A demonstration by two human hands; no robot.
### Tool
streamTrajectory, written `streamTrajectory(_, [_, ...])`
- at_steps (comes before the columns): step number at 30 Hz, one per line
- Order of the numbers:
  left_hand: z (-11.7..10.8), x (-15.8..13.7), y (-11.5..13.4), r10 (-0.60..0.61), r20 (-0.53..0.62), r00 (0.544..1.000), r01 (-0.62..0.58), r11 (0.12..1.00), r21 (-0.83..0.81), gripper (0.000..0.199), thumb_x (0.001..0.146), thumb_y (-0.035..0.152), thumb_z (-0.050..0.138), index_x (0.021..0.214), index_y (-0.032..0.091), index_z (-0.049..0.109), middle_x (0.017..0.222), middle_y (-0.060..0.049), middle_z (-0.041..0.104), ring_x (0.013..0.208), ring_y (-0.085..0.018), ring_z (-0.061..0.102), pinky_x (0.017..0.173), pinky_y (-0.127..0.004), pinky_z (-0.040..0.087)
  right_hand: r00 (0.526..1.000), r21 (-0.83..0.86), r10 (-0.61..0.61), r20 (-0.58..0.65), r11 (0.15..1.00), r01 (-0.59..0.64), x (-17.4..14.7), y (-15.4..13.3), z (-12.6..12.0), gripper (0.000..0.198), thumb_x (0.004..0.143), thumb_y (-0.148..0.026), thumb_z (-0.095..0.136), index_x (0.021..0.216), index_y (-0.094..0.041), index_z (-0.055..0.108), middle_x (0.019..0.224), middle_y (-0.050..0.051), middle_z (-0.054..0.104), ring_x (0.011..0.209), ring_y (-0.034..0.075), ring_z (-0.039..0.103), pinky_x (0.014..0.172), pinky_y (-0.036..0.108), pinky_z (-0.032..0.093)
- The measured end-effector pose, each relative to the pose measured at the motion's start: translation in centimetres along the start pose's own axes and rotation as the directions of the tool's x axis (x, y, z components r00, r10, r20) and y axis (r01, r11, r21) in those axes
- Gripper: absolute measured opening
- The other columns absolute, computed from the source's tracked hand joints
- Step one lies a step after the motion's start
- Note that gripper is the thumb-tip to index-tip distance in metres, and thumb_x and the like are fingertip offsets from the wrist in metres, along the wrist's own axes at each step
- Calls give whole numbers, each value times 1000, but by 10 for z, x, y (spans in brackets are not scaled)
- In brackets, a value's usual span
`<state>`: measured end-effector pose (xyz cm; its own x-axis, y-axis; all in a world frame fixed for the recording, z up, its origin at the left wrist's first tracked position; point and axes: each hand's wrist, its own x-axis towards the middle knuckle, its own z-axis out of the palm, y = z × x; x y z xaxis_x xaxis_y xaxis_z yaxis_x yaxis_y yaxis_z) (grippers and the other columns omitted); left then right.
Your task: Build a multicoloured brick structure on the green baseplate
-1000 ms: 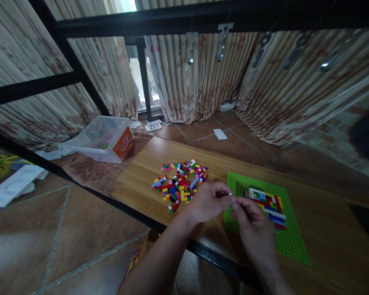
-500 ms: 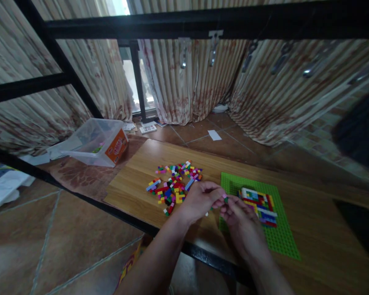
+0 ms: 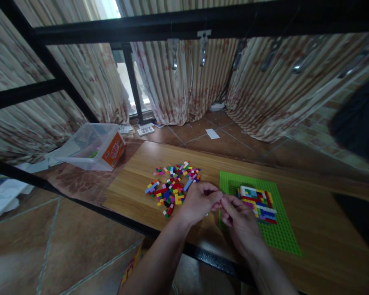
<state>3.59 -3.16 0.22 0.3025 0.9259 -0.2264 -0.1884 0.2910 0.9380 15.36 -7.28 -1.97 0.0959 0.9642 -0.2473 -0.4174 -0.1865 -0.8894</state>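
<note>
My left hand (image 3: 199, 203) and my right hand (image 3: 242, 219) meet fingertip to fingertip above the wooden board, both closed in a pinch. Small toy bricks are between them, mostly hidden by the fingers now; a pink and a green one showed there a moment earlier. Right beside my right hand, a low multicoloured brick build (image 3: 260, 203) stands on a green studded baseplate (image 3: 284, 233). Loose toy bricks (image 3: 169, 190) of many colours lie scattered to the left of my left hand.
The wooden board (image 3: 129, 176) has a black front edge. Beyond its left end stands a clear plastic bin (image 3: 92, 141) with an orange label. A dark flat object (image 3: 356, 221) lies at the right. A black metal bar (image 3: 160, 28) with hanging clips crosses overhead.
My fingertips have drawn closer together, covering the pink and green bricks that showed between them. The camera view has shifted slightly.
</note>
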Motion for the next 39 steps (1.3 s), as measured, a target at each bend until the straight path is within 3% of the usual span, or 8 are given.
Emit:
streamTrajectory(7, [-4,3,-2,22,-12,1000,-22,1000,-1,15,76,25,61,67,14,60,58,2,57,50,-7,52,53,-19,42,999,40,34,1,999,-34,-2,-1,6,28,66,-40,82,73,-17,67,68,0,61,52,5,40,42,15,27])
streamTrajectory(10, [-23,4,3,136,-76,988,-109,952,287,14,78,24,56,67,15,60,58,2,57,52,-8,50,52,-20,39,997,20,73,-16,997,-73,-4,4,11,28,62,-37,83,77,-18,67,70,0,61,54,6,44,45,17,31])
streamTrajectory(15, [-56,-2,17,307,-223,925,-39,661,750,18,81,19,52,68,16,64,63,-1,61,58,-11,52,56,-22,36,999,-276,-21,27,961,28,5,9,18,26,69,-41,74,82,-20,65,54,-5,52,49,9,44,47,22,34])
streamTrajectory(19, [-63,-5,21,307,-276,911,116,453,884,20,81,14,49,75,16,68,69,-5,66,64,-14,57,61,-23,38,982,-660,-153,112,727,189,19,5,30,20,79,-39,59,84,-21,66,60,-2,59,54,14,52,55,27,40])
streamTrajectory(23, [-63,-5,19,273,-293,916,183,365,913,26,83,13,45,81,15,71,79,-10,71,76,-19,64,69,-27,43,909,-812,-260,326,415,410,31,5,48,18,81,-26,49,82,-21,66,83,3,67,75,18,62,69,31,44])
streamTrajectory(29, [-74,-11,24,267,-287,920,146,446,883,28,86,17,44,84,16,72,84,-15,72,85,-25,68,74,-31,45,853,-824,-268,449,246,511,49,-1,67,20,85,-22,48,84,-22,68,89,4,67,83,19,64,75,32,46])
streamTrajectory(33, [-94,-18,35,288,-406,867,250,455,855,34,91,19,38,90,17,73,89,-16,73,86,-26,68,73,-32,45,818,-829,-315,482,140,542,73,-3,95,21,86,-18,50,91,-22,70,94,6,68,84,19,64,79,32,46])
streamTrajectory(39, [-120,-29,46,268,-488,831,306,512,802,35,92,23,37,96,20,72,92,-14,74,90,-26,68,71,-30,42,813,-820,-110,571,-34,571,108,13,128,23,85,-13,55,101,-17,71,106,10,66,98,22,63,87,31,44])
